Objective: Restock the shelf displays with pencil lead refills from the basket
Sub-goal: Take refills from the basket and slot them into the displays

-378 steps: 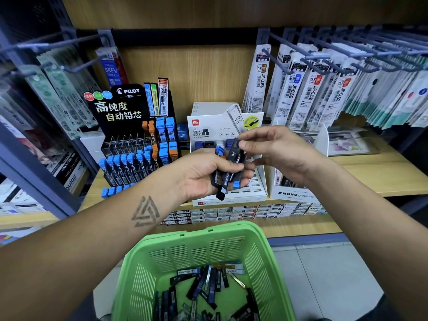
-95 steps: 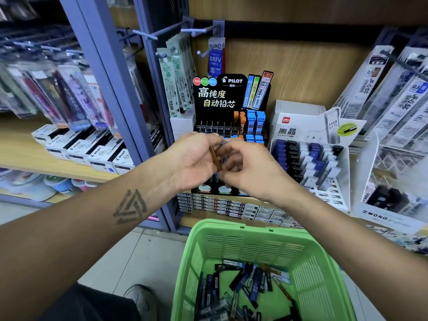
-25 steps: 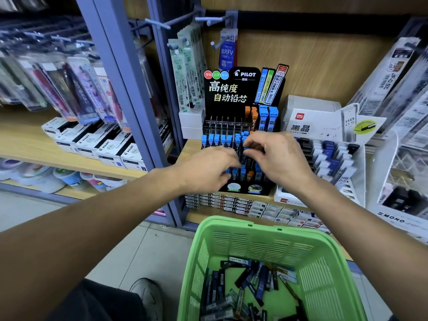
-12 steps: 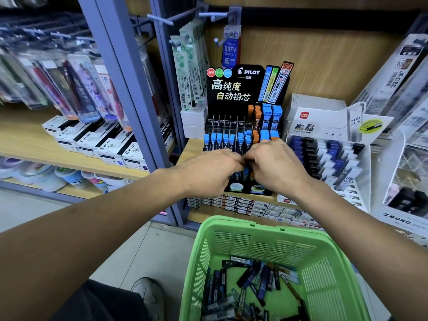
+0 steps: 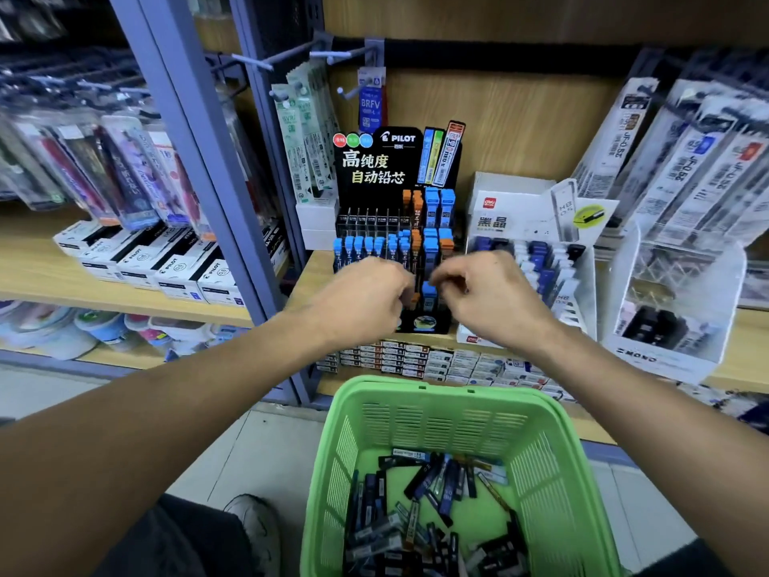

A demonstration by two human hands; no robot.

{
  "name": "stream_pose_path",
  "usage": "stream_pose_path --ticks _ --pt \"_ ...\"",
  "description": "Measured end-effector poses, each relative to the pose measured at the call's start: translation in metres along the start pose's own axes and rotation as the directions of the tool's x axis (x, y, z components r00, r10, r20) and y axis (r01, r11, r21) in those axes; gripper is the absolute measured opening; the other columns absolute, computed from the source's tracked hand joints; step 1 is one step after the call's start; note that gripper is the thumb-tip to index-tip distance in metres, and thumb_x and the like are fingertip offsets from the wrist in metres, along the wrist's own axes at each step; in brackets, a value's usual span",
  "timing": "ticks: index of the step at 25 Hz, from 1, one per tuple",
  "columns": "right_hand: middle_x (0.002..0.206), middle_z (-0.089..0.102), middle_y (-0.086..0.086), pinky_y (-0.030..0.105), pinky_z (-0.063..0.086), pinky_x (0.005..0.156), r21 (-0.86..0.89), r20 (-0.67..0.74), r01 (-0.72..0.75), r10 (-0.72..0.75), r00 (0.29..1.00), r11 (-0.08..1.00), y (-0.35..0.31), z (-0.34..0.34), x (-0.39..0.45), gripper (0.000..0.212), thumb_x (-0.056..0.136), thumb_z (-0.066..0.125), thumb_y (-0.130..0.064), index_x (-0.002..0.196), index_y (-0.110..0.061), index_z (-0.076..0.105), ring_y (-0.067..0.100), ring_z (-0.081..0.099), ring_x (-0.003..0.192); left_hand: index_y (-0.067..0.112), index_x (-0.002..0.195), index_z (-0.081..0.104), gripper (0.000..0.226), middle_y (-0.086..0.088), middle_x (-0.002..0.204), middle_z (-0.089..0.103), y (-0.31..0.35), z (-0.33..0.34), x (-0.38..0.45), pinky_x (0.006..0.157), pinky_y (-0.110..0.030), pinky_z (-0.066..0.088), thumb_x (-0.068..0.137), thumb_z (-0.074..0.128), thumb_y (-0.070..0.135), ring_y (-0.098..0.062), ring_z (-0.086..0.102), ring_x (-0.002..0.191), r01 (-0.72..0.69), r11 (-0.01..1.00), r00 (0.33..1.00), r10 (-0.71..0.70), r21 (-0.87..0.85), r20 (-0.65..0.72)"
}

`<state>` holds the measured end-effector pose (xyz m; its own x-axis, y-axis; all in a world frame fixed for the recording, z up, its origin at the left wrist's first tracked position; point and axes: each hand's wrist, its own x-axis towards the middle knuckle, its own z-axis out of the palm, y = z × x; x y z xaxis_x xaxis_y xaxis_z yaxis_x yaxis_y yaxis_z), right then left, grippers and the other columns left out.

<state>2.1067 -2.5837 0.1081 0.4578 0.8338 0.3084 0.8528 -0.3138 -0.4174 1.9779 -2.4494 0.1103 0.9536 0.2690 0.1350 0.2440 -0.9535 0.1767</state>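
The black Pilot display (image 5: 376,168) stands on the wooden shelf with blue- and orange-capped pencil lead refills (image 5: 432,210) in its slots. My left hand (image 5: 366,301) and my right hand (image 5: 487,297) hover side by side in front of its lower rows, fingers curled. An orange-capped refill (image 5: 413,299) shows at my left fingertips; whether the hand grips it or it sits in a slot is unclear. Nothing is visible in my right hand. Below, the green basket (image 5: 437,387) holds several loose refills (image 5: 420,514).
A white display (image 5: 537,226) with dark and blue refills stands right of the Pilot one, then a clear Mono stand (image 5: 674,322). Hanging packs (image 5: 308,131) and a grey upright (image 5: 199,160) are at left. Small boxes (image 5: 416,360) line the shelf edge. My shoe (image 5: 254,522) is on the floor.
My hands, pressed together at the display's front rows half a second ago, have drawn slightly apart and lowered a little. The view has shifted little.
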Motion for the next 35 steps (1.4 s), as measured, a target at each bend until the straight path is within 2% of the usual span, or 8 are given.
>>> stream_pose_path --ticks 4,7,12,15,20,24,28,35 --pt "0.091 0.076 0.003 0.033 0.056 0.075 -0.021 0.255 -0.156 0.156 0.954 0.987 0.021 0.039 -0.047 0.029 0.081 0.055 -0.009 0.095 -0.022 0.077 0.021 0.067 0.083 0.021 0.083 0.056 0.017 -0.009 0.089 0.066 0.036 0.04 -0.016 0.065 -0.036 0.048 0.082 0.05 0.005 -0.033 0.064 0.085 0.005 1.0 0.98 -0.006 0.004 0.199" --pt "0.092 0.073 0.005 0.034 0.059 0.076 -0.101 0.416 -0.268 0.285 0.864 0.958 0.045 0.077 -0.085 0.025 0.082 0.057 -0.005 0.094 -0.017 0.075 0.021 0.068 0.083 0.016 0.091 0.057 0.017 -0.01 0.091 0.063 0.059 0.087 -0.032 0.062 -0.034 0.045 0.081 0.053 0.002 -0.031 0.064 0.082 0.005 0.996 0.926 -0.038 0.088 0.375" --pt "0.104 0.071 0.007 0.029 0.056 0.075 -0.159 0.529 -0.434 0.448 0.721 0.887 0.076 0.136 -0.142 0.02 0.089 0.061 -0.007 0.105 -0.013 0.072 0.022 0.067 0.09 0.009 0.11 0.058 0.027 -0.005 0.091 0.059 0.067 0.181 -0.058 0.058 -0.027 0.049 0.086 0.057 -0.003 -0.019 0.061 0.078 0.254 0.967 0.83 -0.214 -0.007 0.514" --pt "0.105 0.068 0.015 0.032 0.054 0.077 -0.233 0.575 -0.459 0.502 0.646 0.857 0.094 0.164 -0.164 0.02 0.09 0.06 -0.018 0.106 -0.008 0.068 0.03 0.066 0.097 0.007 0.117 0.058 0.028 -0.011 0.106 0.063 0.064 0.231 -0.073 0.08 -0.038 0.058 0.089 0.059 0.005 -0.025 0.063 0.091 0.369 0.929 0.763 -0.282 -0.034 0.582" --pt "0.114 0.065 0.015 0.035 0.052 0.085 -0.279 0.62 -0.485 0.541 0.568 0.829 0.126 0.207 -0.179 0.03 0.092 0.058 -0.016 0.121 -0.01 0.062 0.032 0.063 0.104 0.005 0.136 0.047 0.054 -0.014 0.134 0.051 0.042 0.288 -0.079 0.102 -0.045 0.048 0.085 0.065 0.008 -0.031 0.052 0.123 0.3 0.953 0.729 -0.251 0.032 0.636" --pt "0.148 0.041 0.017 0.04 0.041 0.11 -0.393 0.588 -0.482 0.617 0.523 0.783 0.157 0.242 -0.196 0.069 0.09 0.068 -0.025 0.146 -0.003 0.035 0.033 0.041 0.136 0.002 0.141 0.039 0.061 -0.017 0.139 0.046 0.031 0.329 -0.066 0.106 -0.044 0.044 0.087 0.065 0.008 -0.032 0.046 0.129 0.273 0.962 0.724 -0.218 0.019 0.655" --pt "0.161 0.017 0.018 0.044 0.029 0.119 -0.437 0.555 -0.425 0.609 0.567 0.793 0.181 0.258 -0.206 0.09 0.091 0.069 -0.034 0.155 -0.003 0.014 0.034 0.018 0.149 -0.001 0.142 0.036 0.063 -0.019 0.138 0.041 0.028 0.36 -0.066 0.107 -0.044 0.042 0.087 0.065 0.01 -0.034 0.042 0.129 0.248 0.968 0.741 -0.22 0.045 0.635" --pt "0.133 0.043 0.02 0.044 0.044 0.101 -0.468 0.531 -0.391 0.606 0.593 0.793 0.181 0.28 -0.207 0.059 0.09 0.068 -0.027 0.136 -0.002 0.041 0.035 0.042 0.124 -0.001 0.138 0.038 0.066 -0.022 0.136 0.041 0.03 0.385 -0.064 0.102 -0.047 0.039 0.091 0.065 0.036 -0.036 0.041 0.124 0.256 0.95 0.729 -0.312 0.179 0.61"
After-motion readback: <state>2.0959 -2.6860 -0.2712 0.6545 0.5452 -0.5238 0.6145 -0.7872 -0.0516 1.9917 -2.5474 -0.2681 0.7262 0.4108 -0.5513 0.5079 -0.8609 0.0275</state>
